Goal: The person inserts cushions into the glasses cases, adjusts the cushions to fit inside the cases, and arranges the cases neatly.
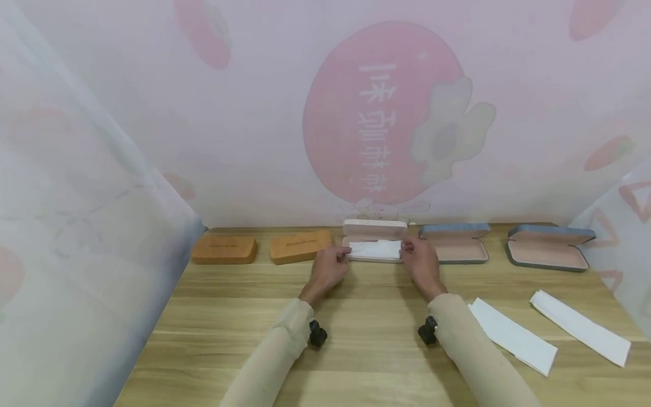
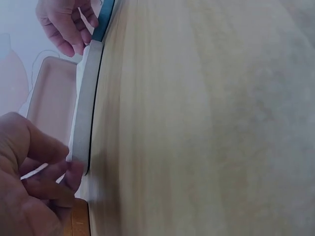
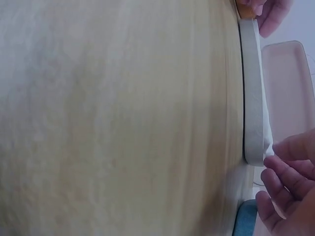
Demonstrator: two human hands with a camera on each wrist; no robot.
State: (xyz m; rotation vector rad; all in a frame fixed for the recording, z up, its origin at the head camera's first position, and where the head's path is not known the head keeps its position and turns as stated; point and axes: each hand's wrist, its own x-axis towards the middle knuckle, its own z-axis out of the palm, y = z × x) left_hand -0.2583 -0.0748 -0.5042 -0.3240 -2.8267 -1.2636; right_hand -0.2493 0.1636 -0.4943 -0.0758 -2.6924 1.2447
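Left fingers: thumb and forefinger of the left hand [image 1: 330,267] pinch the left end of a white, folded, rectangular cloth [image 1: 375,249].
Right fingers: thumb and forefinger of the right hand [image 1: 422,263] pinch its right end, the other fingers loosely bent.
White cloth: lies lengthwise in the base of an open, pale grey, oblong case with pink lining [image 1: 375,230], near the middle of the surface's far edge.
Right of it: two open, blue-grey, pink-lined cases [image 1: 460,249] [image 1: 546,255], the second by the far right corner.
Left of it: two closed, orange-brown, oblong cases [image 1: 300,247] [image 1: 224,250], the outer by the far left corner.
Spare cloths: two white folded strips [image 1: 513,336] [image 1: 580,328] slant towards the right edge.
Surface: a light wood-grain table [image 1: 376,345].
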